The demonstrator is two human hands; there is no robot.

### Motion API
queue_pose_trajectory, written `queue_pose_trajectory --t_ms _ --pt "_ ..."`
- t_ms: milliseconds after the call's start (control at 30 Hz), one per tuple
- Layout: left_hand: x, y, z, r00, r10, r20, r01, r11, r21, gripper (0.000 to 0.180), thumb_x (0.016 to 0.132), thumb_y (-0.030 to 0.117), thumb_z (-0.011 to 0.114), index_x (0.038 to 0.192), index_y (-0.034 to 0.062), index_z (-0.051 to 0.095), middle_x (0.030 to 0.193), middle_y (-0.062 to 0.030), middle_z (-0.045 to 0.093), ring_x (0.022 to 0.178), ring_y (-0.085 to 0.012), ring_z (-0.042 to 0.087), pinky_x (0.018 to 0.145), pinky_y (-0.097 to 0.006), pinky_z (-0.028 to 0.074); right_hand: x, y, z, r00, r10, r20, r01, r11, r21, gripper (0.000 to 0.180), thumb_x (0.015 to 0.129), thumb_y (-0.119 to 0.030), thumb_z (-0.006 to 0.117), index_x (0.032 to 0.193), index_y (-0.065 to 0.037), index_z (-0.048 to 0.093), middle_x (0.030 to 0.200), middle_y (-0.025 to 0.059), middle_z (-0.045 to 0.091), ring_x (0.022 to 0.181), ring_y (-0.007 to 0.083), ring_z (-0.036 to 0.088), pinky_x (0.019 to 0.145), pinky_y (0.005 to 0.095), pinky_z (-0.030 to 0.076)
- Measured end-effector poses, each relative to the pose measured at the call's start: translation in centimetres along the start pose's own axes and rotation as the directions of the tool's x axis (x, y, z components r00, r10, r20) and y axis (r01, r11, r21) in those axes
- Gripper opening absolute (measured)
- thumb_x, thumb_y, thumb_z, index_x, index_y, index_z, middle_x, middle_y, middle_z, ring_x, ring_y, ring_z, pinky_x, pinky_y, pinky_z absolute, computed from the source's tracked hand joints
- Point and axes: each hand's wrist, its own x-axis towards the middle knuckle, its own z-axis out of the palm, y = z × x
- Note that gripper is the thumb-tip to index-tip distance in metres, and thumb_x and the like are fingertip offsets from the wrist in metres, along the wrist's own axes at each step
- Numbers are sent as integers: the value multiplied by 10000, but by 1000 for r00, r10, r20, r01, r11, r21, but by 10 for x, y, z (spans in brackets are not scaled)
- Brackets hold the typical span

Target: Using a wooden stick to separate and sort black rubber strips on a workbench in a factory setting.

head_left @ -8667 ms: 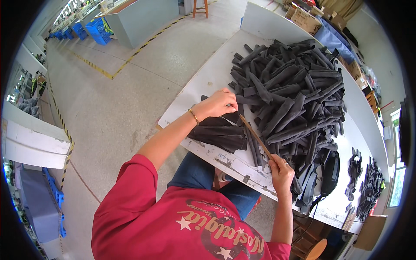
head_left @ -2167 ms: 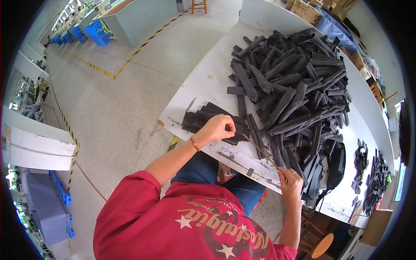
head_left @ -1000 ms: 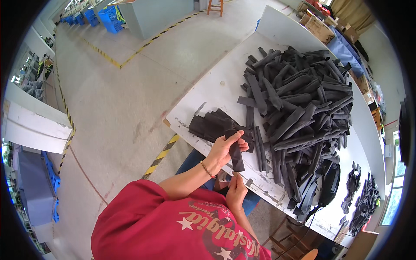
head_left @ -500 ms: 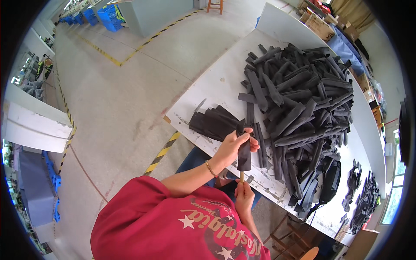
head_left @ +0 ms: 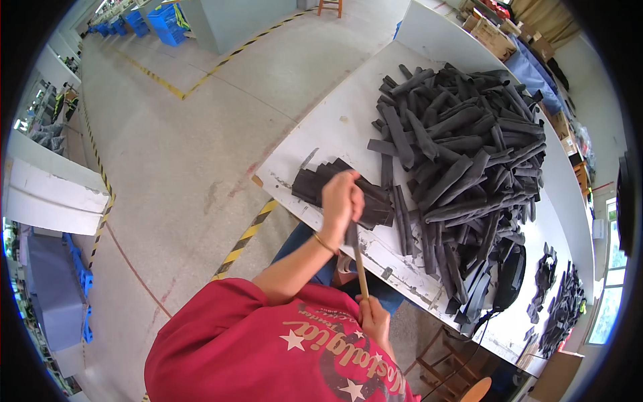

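My right hand is closed round the lower end of a slim wooden stick, which points up and away from me. At the stick's far end is a narrow dark piece, seemingly a black fabric tube. My left hand is closed over its upper part, and the fingers hide most of it. Just behind and partly under the left hand lies a fanned stack of flat black fabric strips on the white table.
A big heap of dark grey fabric tubes covers the table's right side. Beyond it lie a black bag-like item and more dark pieces. A wooden stool stands below the table edge. Yellow-black tape marks the floor.
My left hand has moved up and left, its fingers closing. The fabric tube that covered much of the stick has come up with it, baring more wood. The right hand stays low.
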Motion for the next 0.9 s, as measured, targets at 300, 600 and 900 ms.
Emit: queue_pose_trajectory --t_ms 300,600,900 --pt "37 27 1 987 -13 -158 -1 996 -89 319 998 318 387 913 36 508 549 33 368 387 -64 335 331 -227 252 -6 -23 -31 985 -120 -121 103 984 -144 136 874 -142 629 906 -11 641 570 93 556 510 118 539 490 292 426" --pt "13 3 30 945 -161 -287 108 975 -192 250 942 255 432 813 56 509 553 30 383 417 -75 353 368 -239 272 95 -83 7 820 -301 -487 348 938 6 136 806 -62 721 885 -18 620 625 5 508 514 75 427 499 232 368" --pt "3 -12 21 942 -86 -324 50 992 -119 309 973 287 448 782 49 494 539 18 366 379 -78 320 334 -249 251 116 -101 -2 786 -428 -446 496 867 43 103 866 -99 679 871 -7 632 710 -9 531 634 69 448 584 220 369"
